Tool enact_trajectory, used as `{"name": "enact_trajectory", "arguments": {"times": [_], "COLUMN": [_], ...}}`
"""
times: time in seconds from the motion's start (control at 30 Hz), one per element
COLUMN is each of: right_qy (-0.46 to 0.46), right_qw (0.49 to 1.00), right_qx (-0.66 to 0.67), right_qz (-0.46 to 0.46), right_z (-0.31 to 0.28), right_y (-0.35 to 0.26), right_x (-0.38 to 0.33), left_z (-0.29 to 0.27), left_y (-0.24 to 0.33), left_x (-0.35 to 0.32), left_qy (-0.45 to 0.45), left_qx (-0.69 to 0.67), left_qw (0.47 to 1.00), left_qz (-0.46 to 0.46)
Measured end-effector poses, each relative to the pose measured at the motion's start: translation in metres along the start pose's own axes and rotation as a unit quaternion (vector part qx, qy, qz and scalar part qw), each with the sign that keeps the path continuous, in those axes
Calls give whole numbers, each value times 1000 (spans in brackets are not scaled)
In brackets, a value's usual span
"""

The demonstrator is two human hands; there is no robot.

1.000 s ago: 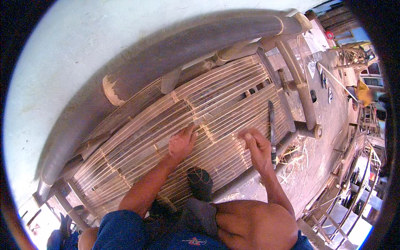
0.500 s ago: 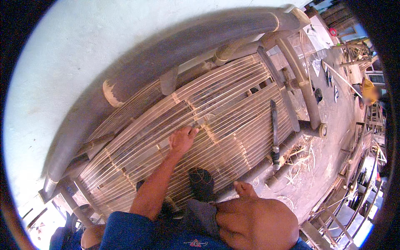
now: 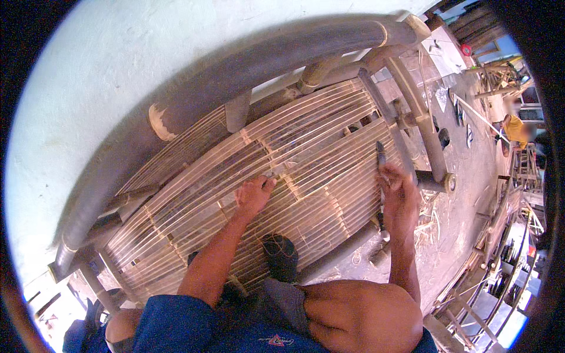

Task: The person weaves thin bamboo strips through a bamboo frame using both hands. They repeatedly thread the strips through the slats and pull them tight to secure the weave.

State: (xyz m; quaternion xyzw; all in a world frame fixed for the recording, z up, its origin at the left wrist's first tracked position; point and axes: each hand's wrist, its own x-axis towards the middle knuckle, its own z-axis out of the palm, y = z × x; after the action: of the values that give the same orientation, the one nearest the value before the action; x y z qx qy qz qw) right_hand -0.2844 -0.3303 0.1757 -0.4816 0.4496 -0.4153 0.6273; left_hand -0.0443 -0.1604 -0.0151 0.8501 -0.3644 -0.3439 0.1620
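A bamboo seat frame (image 3: pixel 329 159) of pale parallel slats, crossed by bound strips, stretches before me. My left hand (image 3: pixel 254 195) is closed in a pinch at the slats by the middle cross strip (image 3: pixel 289 183); what lies between the fingertips is too small to make out. A dark long-bladed knife (image 3: pixel 381 154) lies across the right part of the slats, tip away from me. Over its blade is my right hand (image 3: pixel 400 191), fingers bent and somewhat blurred, so whether they grip the blade cannot be told. The knife's handle shows below the hand.
A thick dark bamboo rail (image 3: pixel 282 56) runs along the pale wall (image 3: pixel 106 88) behind the slats. Bamboo legs (image 3: pixel 418 106) stand at the right. Shavings (image 3: pixel 426 229) litter the floor. Another person in yellow (image 3: pixel 515 130) is far right, near stacked bamboo frames (image 3: pixel 500 235).
My right hand has moved from beside my knee up and to the right, onto the knife blade. The left hand stays pinched at about the same spot on the slats.
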Motion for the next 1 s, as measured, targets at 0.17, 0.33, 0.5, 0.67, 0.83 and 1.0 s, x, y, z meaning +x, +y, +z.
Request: {"name": "enact_trajectory", "arguments": {"times": [0.17,0.33,0.5,0.67,0.83,1.0], "right_qy": [-172,-54,-109,-97,63,-205], "right_qw": [982,996,994,985,937,808], "right_qx": [75,39,6,-132,-325,-423], "right_qz": [28,63,28,48,113,354], "right_z": [37,35,39,-2,-105,-172], "right_y": [-26,-35,-27,-16,36,100], "right_x": [33,30,0,-38,-101,-175], "left_z": [1,1,-3,3,16,22], "left_y": [1,-3,-3,6,21,47], "left_x": [0,2,13,12,2,1], "left_qy": [17,-12,-53,-18,93,194], "left_qx": [-10,-19,-27,-7,-64,-73], "left_qw": [1000,1000,998,999,983,936], "left_qz": [7,3,32,46,147,283]}}
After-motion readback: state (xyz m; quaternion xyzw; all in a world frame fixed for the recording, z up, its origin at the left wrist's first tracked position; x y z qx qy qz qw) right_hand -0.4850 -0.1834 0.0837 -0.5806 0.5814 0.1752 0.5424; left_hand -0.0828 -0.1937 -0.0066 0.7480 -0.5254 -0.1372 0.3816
